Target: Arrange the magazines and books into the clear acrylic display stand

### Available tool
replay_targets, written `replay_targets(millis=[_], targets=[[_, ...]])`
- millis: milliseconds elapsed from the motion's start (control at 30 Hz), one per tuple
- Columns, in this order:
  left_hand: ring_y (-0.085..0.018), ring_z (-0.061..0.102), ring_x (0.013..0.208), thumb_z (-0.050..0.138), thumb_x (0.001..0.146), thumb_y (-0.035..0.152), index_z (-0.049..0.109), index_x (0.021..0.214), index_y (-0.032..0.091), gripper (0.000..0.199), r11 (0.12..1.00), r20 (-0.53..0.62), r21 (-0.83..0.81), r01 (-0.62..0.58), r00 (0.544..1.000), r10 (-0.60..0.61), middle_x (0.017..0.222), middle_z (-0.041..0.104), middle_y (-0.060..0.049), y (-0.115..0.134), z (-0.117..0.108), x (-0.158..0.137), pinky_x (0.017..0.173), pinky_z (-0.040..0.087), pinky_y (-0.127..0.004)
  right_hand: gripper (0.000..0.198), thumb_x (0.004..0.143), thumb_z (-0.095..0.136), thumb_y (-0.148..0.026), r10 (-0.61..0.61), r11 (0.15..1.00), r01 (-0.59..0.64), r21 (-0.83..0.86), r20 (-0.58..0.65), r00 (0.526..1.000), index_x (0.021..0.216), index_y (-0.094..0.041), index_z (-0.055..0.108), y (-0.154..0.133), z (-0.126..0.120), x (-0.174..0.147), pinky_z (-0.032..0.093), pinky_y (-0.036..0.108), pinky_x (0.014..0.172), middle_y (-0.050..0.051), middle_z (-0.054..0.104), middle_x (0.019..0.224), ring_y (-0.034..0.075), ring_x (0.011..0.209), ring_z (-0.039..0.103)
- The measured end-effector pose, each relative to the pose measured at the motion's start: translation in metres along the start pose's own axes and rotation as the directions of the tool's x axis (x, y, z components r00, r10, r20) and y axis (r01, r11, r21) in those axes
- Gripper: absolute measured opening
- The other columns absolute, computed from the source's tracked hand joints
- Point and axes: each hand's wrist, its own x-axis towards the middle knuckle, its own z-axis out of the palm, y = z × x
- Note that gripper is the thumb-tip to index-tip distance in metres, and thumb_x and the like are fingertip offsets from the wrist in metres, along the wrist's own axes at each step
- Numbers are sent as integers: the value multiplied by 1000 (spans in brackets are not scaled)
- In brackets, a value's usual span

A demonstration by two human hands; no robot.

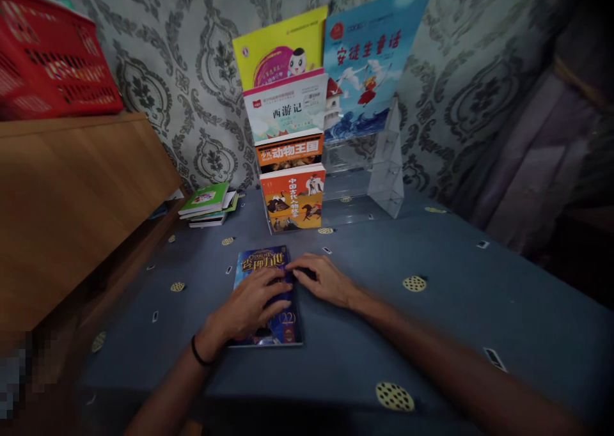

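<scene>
A dark blue book [290, 334] with gold lettering and the number 22 lies face up on the cloth-covered table. Spread flat across its cover is my left hand [252, 302], fingers apart, hiding the cover's middle. My right hand [323, 279] is at the book's upper right edge, with thumb and index fingertips close together on that edge. Its other fingers are curled and partly hidden.
Behind the book, a clear acrylic rack [388, 161] holds several books, including an orange book [293, 199] and a blue book [369, 65]. A small book stack [206, 202] lies back left. A red basket [57, 59] sits on a wooden cabinet [81, 199].
</scene>
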Motion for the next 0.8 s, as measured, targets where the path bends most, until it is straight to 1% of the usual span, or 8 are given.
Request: replay_targets(millis=[100, 167, 267, 333, 433, 533, 667, 800], targets=[[-27, 59, 126, 46, 104, 39, 65, 126, 18, 37, 996, -51, 92, 5, 999, 0, 131, 64, -13, 9, 7, 1, 108, 50, -47, 27, 96, 51, -24, -6, 1000, 6, -21, -3, 1000, 108, -21, 75, 2, 2, 0, 52, 43, 100, 8, 78, 102, 23, 97, 71], [-27, 61, 122, 46, 104, 39, 65, 126, 17, 37, 995, -78, 103, 16, 997, -8, 127, 67, -13, 13, 11, 1, 106, 51, -48, 27, 96, 51, -24, 1, 999, -1, -39, -10, 1000, 107, -22, 75, 2, 3, -1, 51, 45, 101, 8, 78, 100, 24, 98, 71], [-26, 63, 120, 46, 104, 41, 66, 126, 17, 38, 999, -89, 17, 32, 996, -30, 127, 68, -13, 12, 12, -1, 106, 51, -46, 28, 95, 51, -25, 12, 999, -12, -46, -8, 1000, 108, -21, 76, 0, 5, -5, 54, 44, 97, 9, 78, 104, 25, 100, 71], [-24, 62, 124, 45, 104, 43, 66, 126, 19, 39, 997, -88, -68, 45, 995, -51, 131, 67, -11, 7, 11, -4, 108, 49, -43, 28, 95, 52, -25, 0, 999, 0, -36, 4, 1000, 109, -21, 76, -3, 6, -7, 55, 43, 95, 9, 77, 107, 25, 101, 71], [-23, 59, 130, 44, 105, 43, 67, 127, 19, 40, 990, -84, -135, 45, 995, -57, 136, 65, -11, 1, 9, -8, 112, 46, -41, 28, 94, 52, -25, -14, 999, 15, -33, 13, 1000, 108, -22, 76, -8, 6, -12, 54, 42, 98, 9, 77, 111, 25, 106, 71], [-24, 58, 130, 45, 104, 41, 67, 126, 19, 38, 996, -86, -82, 18, 996, -25, 136, 65, -12, 3, 11, -10, 112, 46, -42, 29, 94, 52, -28, 4, 999, -3, -42, 12, 1000, 108, -22, 77, -11, 7, -15, 54, 43, 100, 9, 77, 114, 26, 108, 71], [-25, 61, 125, 46, 104, 38, 66, 126, 19, 35, 999, -105, 28, 19, 994, -16, 131, 67, -12, 14, 15, -11, 109, 47, -45, 31, 95, 52, -31, 43, 997, -43, -59, 7, 999, 111, -22, 76, -17, 7, -20, 54, 43, 100, 8, 77, 113, 25, 106, 72], [-25, 60, 127, 48, 103, 39, 66, 126, 16, 37, 998, -107, -23, 51, 993, -53, 131, 67, -14, 16, 15, -14, 111, 46, -43, 33, 96, 50, -31, 47, 998, -45, -49, 24, 999, 116, -23, 75, -25, 8, -27, 53, 43, 101, 7, 77, 116, 24, 107, 71]])
